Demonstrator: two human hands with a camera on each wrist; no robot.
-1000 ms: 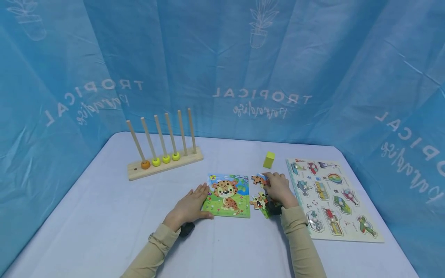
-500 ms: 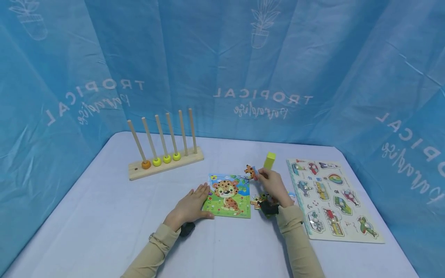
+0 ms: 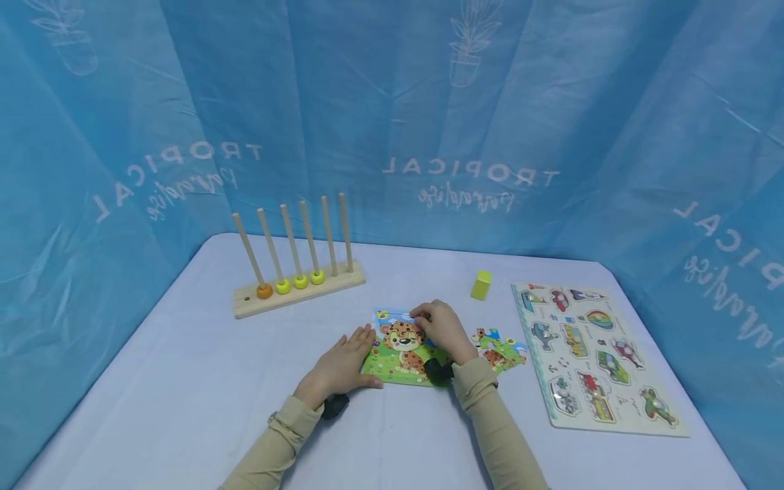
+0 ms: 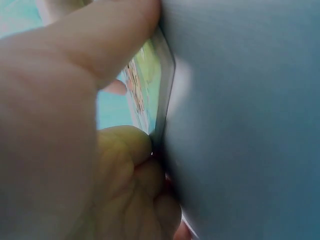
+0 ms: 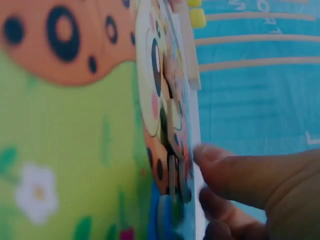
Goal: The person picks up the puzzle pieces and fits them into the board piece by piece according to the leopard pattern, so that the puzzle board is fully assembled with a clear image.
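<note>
A square puzzle board (image 3: 392,371) with a spotted leopard cub on green and blue lies mid-table. My left hand (image 3: 339,364) rests at its left side, fingers fairly straight along the edge and thumb by the front corner. The right hand (image 3: 446,330) reaches over the upper right part, thumb and forefinger curled down close to the surface. It seems to pinch a spotted jigsaw piece, mostly hidden by the fingers. In the right wrist view, raised piece edges (image 5: 173,145) stand just below the thumb (image 5: 225,172). Several loose jigsaw pieces (image 3: 499,354) lie right of the board.
A wooden peg abacus (image 3: 300,299) with one orange and several yellow beads stands back left. Behind the loose pieces is a yellow-green block (image 3: 481,284). A large knobbed vehicle puzzle (image 3: 640,381) lies on the right. Blue printed cloth (image 3: 367,102) hangs around the table.
My right hand picked a spotted jigsaw piece from the loose ones, raised it, and carried it left over the puzzle board. The left hand stays at the board's edge. The view shifted slightly.
</note>
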